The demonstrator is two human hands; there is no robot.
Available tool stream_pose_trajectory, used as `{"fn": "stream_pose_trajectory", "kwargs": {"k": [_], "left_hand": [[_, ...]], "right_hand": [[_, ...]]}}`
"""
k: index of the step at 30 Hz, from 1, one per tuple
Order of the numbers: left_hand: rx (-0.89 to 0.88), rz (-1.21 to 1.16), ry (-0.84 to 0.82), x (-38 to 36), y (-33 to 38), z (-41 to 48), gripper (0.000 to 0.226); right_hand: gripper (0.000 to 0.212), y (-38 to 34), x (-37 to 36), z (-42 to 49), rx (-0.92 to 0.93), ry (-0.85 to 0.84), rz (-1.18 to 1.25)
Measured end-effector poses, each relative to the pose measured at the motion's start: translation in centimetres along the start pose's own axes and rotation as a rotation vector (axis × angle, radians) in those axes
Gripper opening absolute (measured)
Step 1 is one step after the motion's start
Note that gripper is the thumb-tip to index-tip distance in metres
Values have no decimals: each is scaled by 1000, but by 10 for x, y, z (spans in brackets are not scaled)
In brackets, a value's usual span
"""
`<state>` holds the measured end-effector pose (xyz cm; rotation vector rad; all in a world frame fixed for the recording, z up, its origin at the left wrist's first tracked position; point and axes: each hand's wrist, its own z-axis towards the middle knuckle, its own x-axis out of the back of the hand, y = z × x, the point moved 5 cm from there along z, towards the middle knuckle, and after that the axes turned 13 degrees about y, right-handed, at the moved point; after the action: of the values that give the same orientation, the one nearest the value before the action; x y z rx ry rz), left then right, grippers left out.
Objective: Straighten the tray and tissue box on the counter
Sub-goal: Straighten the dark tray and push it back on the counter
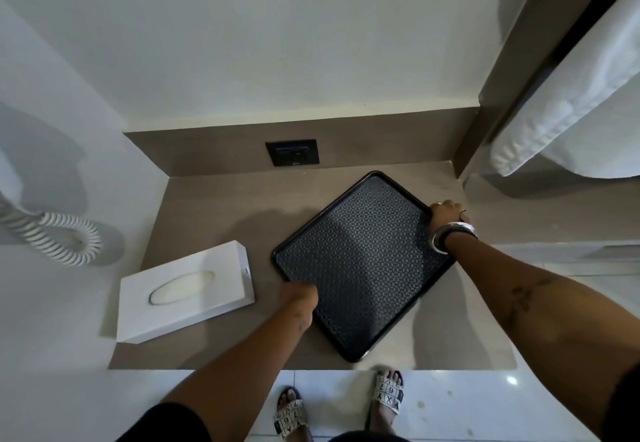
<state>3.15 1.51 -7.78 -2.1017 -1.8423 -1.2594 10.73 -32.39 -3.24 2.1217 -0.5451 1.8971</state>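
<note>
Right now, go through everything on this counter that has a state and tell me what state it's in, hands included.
tray: empty, turned at an angle to the counter edge, flat on the counter
tissue box: lying flat, skewed, apart from the tray, a tissue showing in its slot
left hand: gripping the tray's left edge
right hand: gripping the tray's right corner
wall socket: nothing plugged in

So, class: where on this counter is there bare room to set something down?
Bare counter lies between the wall socket, tissue box and tray. Another strip runs along the front edge, left of the tray's near corner. The right side is crowded.
</note>
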Motion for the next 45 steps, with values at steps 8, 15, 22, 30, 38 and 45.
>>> {"fn": "stream_pose_trajectory", "kwargs": {"k": [8, 15, 22, 30, 38, 45], "left_hand": [[-191, -109, 146, 39, 68, 22, 25], [-391, -16, 100, 48, 85, 44, 17], [-493, 35, 98, 49, 85, 54, 13], [-741, 326, 350, 51, 77, 27, 65], [-1389, 451, 159, 16, -15, -47, 85], [-1559, 804, 96, 15, -71, -22, 87]], "right_hand": [[18, 42, -10, -46, -371, -37, 543], [19, 35, -26, -99, -455, -15, 560], [17, 27, -31, -104, -438, 28, 569], [35, 24, -34, -113, -430, 107, 510], [71, -28, -47, -192, 170, 373, 125], [87, -60, -96, -232, 348, 136, 86]]}}
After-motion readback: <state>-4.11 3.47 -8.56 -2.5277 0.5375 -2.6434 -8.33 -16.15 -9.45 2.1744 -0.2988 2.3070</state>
